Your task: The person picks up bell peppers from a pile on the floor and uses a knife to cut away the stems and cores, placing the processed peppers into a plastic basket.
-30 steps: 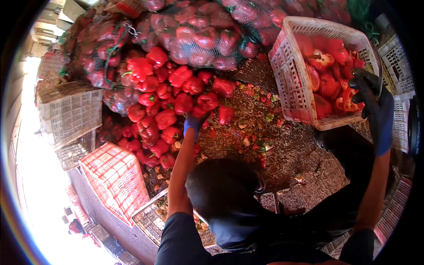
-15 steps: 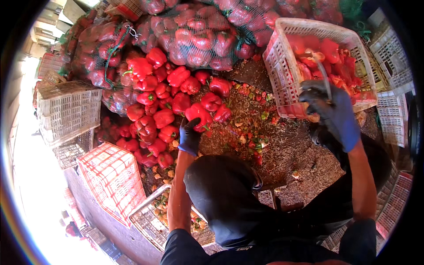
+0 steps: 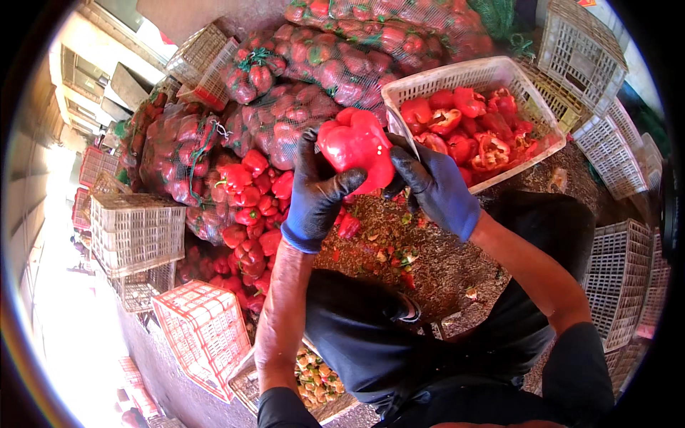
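A large red bell pepper (image 3: 358, 151) is held up in front of me. My left hand (image 3: 314, 196), in a blue glove with dark fingers, grips it from the left with the thumb across its lower side. Close against the pepper's right side, my gloved right hand (image 3: 437, 187) is closed on a knife (image 3: 403, 127), whose thin pale blade points up and away. The knife's handle is hidden in the fingers. Beyond my right hand stands a pale plastic crate (image 3: 517, 69) of red peppers, several cut open at the top.
Loose red peppers (image 3: 250, 196) lie heaped behind my left forearm. Mesh sacks (image 3: 178, 153) of peppers are piled at the back. Scraps litter the ground (image 3: 457, 274). A red-and-white crate (image 3: 203, 335) and a box of pepper cores (image 3: 317, 378) stand left; more crates (image 3: 617, 282) stand right.
My left hand has lifted a pepper from the heap. My right hand has come back from the crate with the knife, to the pepper's side. The view has shifted.
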### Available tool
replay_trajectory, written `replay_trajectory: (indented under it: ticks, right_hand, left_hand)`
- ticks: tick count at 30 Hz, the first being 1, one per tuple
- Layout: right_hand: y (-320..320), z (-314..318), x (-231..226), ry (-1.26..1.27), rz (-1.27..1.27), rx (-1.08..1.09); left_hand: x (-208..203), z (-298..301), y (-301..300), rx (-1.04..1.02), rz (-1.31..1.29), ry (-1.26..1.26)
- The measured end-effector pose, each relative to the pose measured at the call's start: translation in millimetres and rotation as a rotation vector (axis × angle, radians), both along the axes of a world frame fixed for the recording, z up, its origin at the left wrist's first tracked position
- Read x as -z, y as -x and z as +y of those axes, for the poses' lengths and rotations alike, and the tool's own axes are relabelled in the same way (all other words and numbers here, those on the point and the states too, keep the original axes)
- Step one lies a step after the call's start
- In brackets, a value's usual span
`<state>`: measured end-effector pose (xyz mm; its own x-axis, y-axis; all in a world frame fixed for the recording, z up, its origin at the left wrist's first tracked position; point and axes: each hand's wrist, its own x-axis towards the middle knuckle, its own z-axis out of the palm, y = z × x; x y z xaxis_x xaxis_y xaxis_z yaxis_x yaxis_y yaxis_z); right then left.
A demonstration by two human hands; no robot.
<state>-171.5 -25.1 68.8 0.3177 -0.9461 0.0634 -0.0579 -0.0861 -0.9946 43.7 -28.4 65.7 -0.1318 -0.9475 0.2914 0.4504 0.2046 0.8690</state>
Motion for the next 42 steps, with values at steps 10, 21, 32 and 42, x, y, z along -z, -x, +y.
replay_trajectory:
  ticks: [10,21,32,42]
  right_hand:
    - [32,-4,11,0.405,0.260,-0.083]
    - [33,-6,15,0.602,0.413,-0.118]
    - [41,-14,42,0.024,0.466,-0.478]
    - [50,-20,25,0.190,0.384,-0.045]
  left_hand:
    - [10,6,12,-0.070,-0.220,-0.130]
    - [6,5,27,-0.516,-0.773,0.310]
    - [23,6,24,-0.322,-0.191,0.128]
    - [14,8,-9,-0.179,0.175,-0.062]
